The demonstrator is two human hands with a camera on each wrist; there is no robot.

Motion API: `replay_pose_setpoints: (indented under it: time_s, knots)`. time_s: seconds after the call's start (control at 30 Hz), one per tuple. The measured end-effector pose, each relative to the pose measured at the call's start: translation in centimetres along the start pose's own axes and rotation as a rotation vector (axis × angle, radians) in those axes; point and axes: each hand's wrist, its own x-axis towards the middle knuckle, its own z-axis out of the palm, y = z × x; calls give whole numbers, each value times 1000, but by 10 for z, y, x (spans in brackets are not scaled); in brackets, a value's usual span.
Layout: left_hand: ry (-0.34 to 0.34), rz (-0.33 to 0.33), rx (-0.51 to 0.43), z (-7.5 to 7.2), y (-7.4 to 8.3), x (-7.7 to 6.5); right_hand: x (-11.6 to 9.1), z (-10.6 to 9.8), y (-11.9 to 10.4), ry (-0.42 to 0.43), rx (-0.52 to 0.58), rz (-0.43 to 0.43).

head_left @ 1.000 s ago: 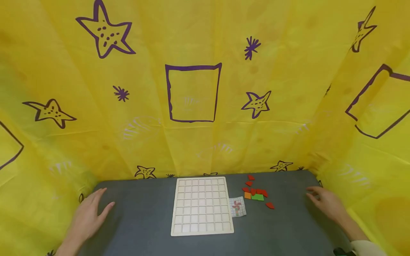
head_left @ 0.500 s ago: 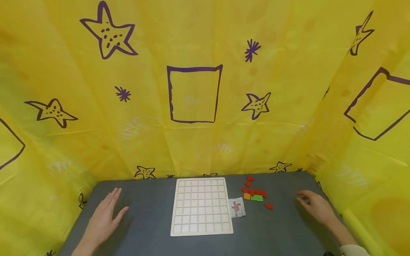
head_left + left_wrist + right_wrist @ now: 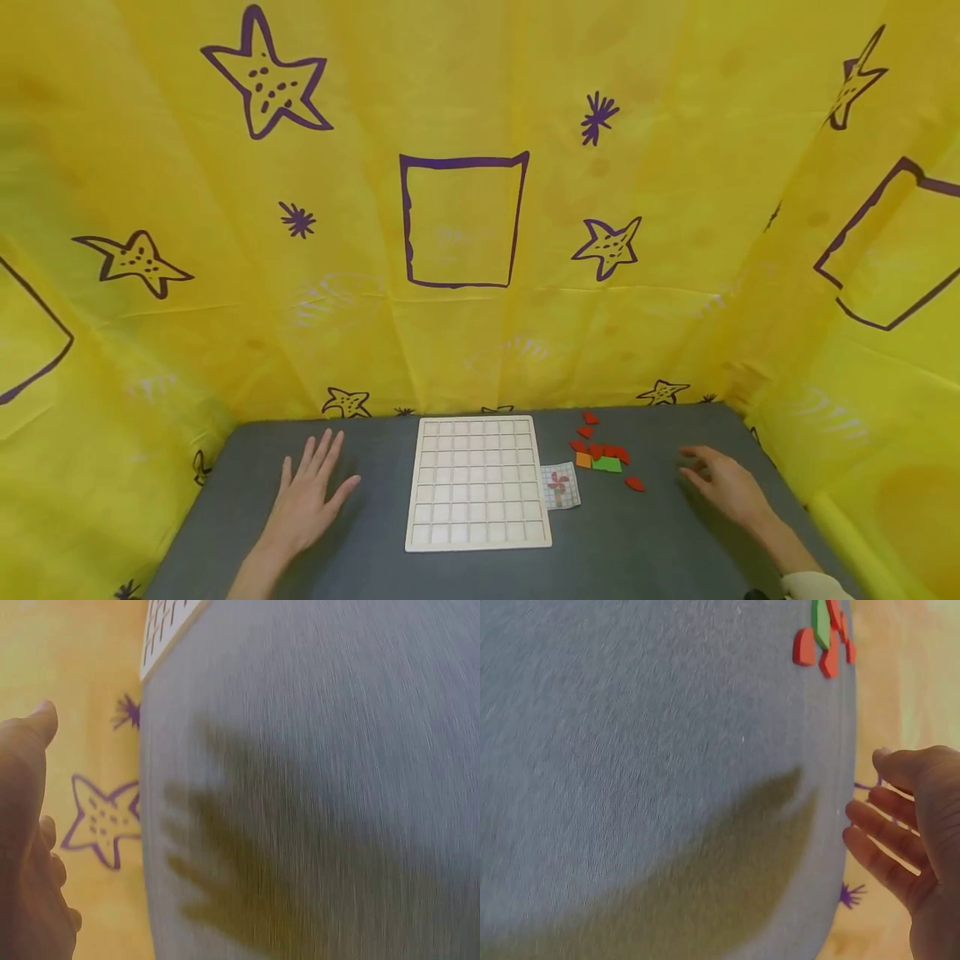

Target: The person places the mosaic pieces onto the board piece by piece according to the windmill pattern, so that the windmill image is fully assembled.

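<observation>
A pale gridded board (image 3: 477, 483) lies in the middle of the grey table. My left hand (image 3: 303, 500) is to its left with fingers spread and nothing held; its shadow falls on the table in the left wrist view. At the board's right edge lies a small card (image 3: 560, 486) printed with a red pinwheel on a grid. Beyond it are several red pieces (image 3: 634, 483), an orange square (image 3: 583, 460) and a green piece (image 3: 607, 464). My right hand (image 3: 726, 486), fingers loosely bent and holding nothing, hovers to the right of these pieces.
A yellow curtain (image 3: 465, 350) with purple stars and squares stands behind the table (image 3: 375, 575) and along both sides. The table's back edge runs just behind the board. A light sleeve (image 3: 813, 586) covers the right forearm.
My left hand has moved right toward the board, its fingers spreading. The right hand has shifted left, closer to the red pieces. The board, card and pieces stay in place on the table.
</observation>
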Motion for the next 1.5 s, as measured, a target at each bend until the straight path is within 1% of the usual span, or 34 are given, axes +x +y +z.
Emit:
replay_pose_setpoints:
  time_s: [0.17, 0.3, 0.4, 0.53, 0.63, 0.73, 0.8, 0.97, 1.03, 1.13, 1.3, 1.5]
  knots:
    - [-2, 7, -23, 19, 20, 12, 5, 5, -2, 0, 25, 8]
    - [8, 20, -24, 29, 29, 14, 9, 10, -6, -28, 47, 22]
    - [15, 31, -30, 36, 34, 16, 8, 13, -7, -32, 45, 28]
    - [9, 51, -33, 47, 42, 18, 7, 18, -10, -38, 45, 27]
    - [9, 67, -26, 54, 45, 19, 8, 22, -14, -36, 42, 12]
    - [9, 67, -29, 61, 48, 19, 9, 25, -19, -25, 38, -7]
    - [-8, 56, -37, 65, 50, 19, 11, 28, -23, -25, 38, -23]
    - [-76, 28, -51, 71, 55, 17, 12, 34, -29, -24, 22, -76]
    - [-84, 27, -53, 73, 57, 16, 12, 35, -30, -22, 11, -98]
    - [-77, 28, -61, 77, 59, 16, 12, 37, -33, -37, 14, -118]
    - [-86, 25, -64, 84, 59, 14, 13, 42, -38, -73, 29, -126]
    - [-113, 9, -73, 88, 61, 15, 13, 49, -39, -105, 16, -102]
